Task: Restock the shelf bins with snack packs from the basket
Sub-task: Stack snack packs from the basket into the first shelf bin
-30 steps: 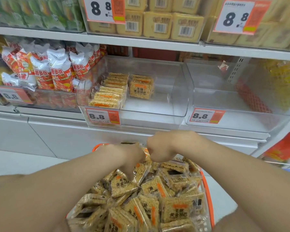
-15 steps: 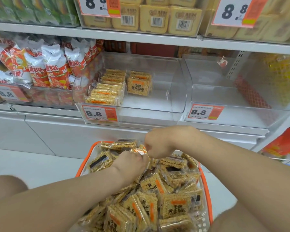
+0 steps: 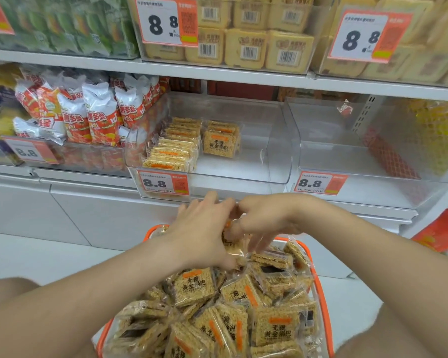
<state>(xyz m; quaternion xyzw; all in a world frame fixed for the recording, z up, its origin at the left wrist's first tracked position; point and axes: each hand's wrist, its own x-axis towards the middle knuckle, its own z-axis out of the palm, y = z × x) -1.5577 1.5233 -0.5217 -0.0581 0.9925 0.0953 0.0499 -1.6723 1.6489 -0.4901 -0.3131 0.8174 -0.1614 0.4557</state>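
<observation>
The orange-rimmed basket (image 3: pixel 150 230) sits low in front of the person, heaped with square packs (image 3: pixel 194 286). Each is a flat, grainy golden slab sealed in glossy clear film with an orange stripe and black print. They lie tumbled at all angles. Above the far end of the heap, the left hand (image 3: pixel 204 233) grips a small stack (image 3: pixel 230 244) of these packs on edge, its fingers spread over the top and its thumb tucked under near the pile. The right hand (image 3: pixel 264 220) meets it from the other side with its fingers bent down against the same stack. They are blurred, so I cannot tell whether they grip or only touch it. Just beyond the hands stands a clear, hard plastic bin (image 3: pixel 243 177) with rounded corners. It holds a neat row (image 3: pixel 171 148) of the same packs on edge along its left side and a short second row (image 3: pixel 221 140) beside it. An orange-and-white tag (image 3: pixel 163 183) reading 8.8 is stuck to its front. To its left are puffy white-and-orange bags (image 3: pixel 96 112), and on the shelf above are blocky yellow boxes (image 3: pixel 246 45) with barcodes.
</observation>
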